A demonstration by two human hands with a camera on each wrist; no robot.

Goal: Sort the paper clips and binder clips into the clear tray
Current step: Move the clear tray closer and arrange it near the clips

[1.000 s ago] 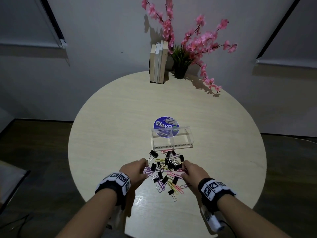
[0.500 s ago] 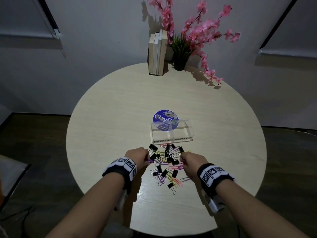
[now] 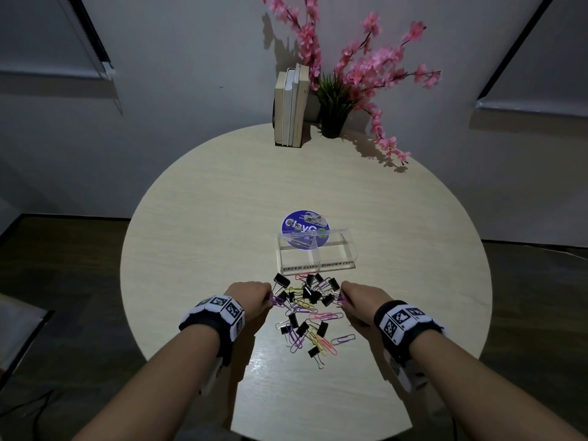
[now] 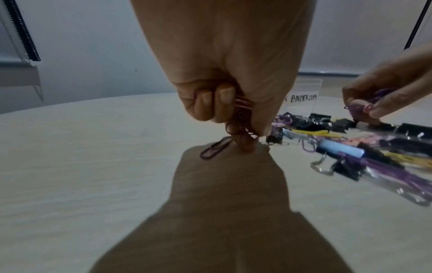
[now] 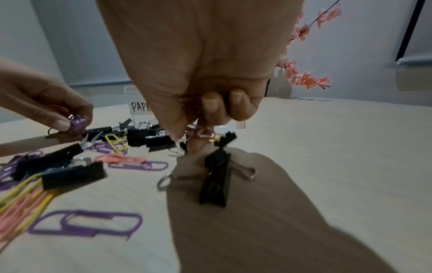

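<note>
paper clips (image 3: pixel 276 300) pinched in left hand (image 3: pixel 251 296) and right hand (image 3: pixel 359 300)

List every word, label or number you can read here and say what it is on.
"PAPER CLIPS": left compartment label on the clear tray.
"BINDER CLIPS": right compartment label on the same tray.
"Clay...": blue round disc behind the tray; the rest is hidden or too small.
Wristband markers: patterns only, no readable text.

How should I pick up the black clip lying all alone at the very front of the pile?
Pinch the black binder clip by its black body, coming straight down from above. It lies flat, apart from the pile; its thin wire handle would probably slip.
</note>
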